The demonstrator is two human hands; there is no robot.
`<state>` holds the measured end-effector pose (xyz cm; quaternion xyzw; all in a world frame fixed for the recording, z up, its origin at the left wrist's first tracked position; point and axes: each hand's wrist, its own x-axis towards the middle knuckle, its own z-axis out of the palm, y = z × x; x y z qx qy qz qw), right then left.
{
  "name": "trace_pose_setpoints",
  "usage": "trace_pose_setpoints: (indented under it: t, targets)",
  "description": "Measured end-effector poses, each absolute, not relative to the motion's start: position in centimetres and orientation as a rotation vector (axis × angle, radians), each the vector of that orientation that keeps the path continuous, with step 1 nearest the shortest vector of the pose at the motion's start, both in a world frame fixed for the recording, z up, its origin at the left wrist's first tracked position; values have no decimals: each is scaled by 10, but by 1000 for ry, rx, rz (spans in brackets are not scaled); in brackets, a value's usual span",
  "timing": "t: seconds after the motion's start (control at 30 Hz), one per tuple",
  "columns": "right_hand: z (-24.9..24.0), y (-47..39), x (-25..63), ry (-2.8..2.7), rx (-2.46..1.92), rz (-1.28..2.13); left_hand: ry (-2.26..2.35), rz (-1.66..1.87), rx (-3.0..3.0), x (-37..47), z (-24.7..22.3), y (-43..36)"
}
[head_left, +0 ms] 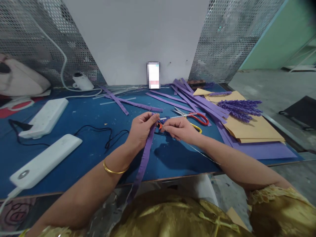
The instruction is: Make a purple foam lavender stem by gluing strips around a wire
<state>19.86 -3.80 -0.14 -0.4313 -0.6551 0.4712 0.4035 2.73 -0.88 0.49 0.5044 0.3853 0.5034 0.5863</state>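
My left hand (pixel 144 128) is closed, pinching a fringed purple paper strip (pixel 145 154) between thumb and fingers. The strip hangs down past the table's front edge. Just to the right, my right hand (pixel 179 129) is closed in a pinch, its fingertips close to the left thumb. A thin pale wire (pixel 201 152) runs out from beneath it toward the forearm. Between the hands sits a small orange tip (pixel 160 126), partly hidden, with a dark blue part behind it. Red-handled scissors (pixel 201 118) and yellow-handled scissors (pixel 197 127) lie just beyond my right hand.
Purple strips (pixel 190 95) lie across the back of the blue table (pixel 93 113). On the right, purple flower sprigs (pixel 240 108) rest on tan paper (pixel 254 128). A phone (pixel 154 75) stands against the back panel. White power strips (pixel 46 161) and black cords occupy the left.
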Motion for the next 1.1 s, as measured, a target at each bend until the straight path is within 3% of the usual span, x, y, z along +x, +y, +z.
trace_pose_setpoints:
  t: [0.47,1.1]
  targets:
    - [-2,-36,200,-1780,-1123,964,993,1159,1154,27,6,-8]
    - [5,-34,204,-1730,-1133,1125,994,981,1167,20,15,-4]
